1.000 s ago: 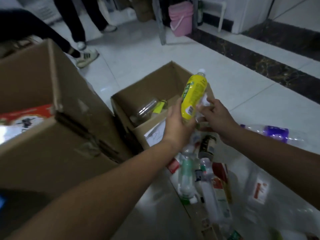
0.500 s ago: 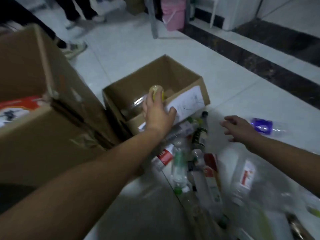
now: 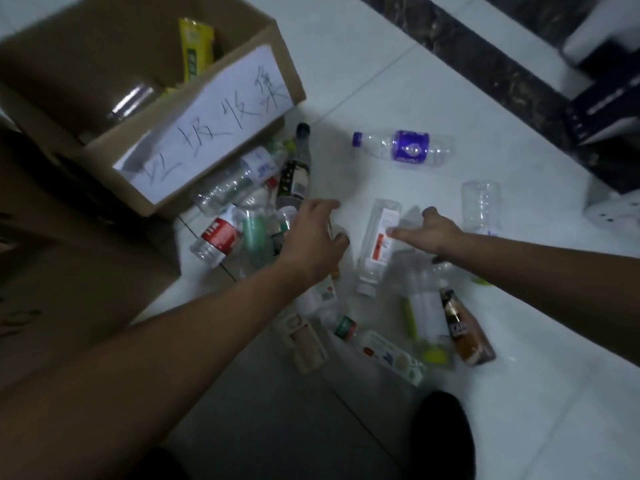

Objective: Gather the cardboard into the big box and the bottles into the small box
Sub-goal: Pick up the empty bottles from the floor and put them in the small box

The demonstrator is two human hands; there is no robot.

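The small cardboard box (image 3: 287, 71) with a handwritten paper label stands at the upper left. A yellow bottle (image 3: 195, 50) and a clear one lie inside it. The big box (image 3: 79, 271) fills the left edge. Several empty bottles lie scattered on the white floor. My left hand (image 3: 311, 233) hovers over the pile beside the red-labelled bottle (image 3: 218, 237), fingers relaxed and holding nothing. My right hand (image 3: 426, 233) reaches with straight fingers to a clear bottle with a white and red label (image 3: 379, 237), fingertips at its side.
A purple-labelled bottle (image 3: 408, 147) and a clear bottle (image 3: 481, 206) lie farther out. A brown bottle (image 3: 464, 330) and a small cardboard tray (image 3: 304, 341) lie nearer me. Dark boxes (image 3: 609, 109) stand at the upper right; my dark shoe (image 3: 440, 434) is below.
My left hand put the yellow bottle into the small box, let go and came back over the floor pile. My right hand moved toward the clear labelled bottle. The view tilted down.
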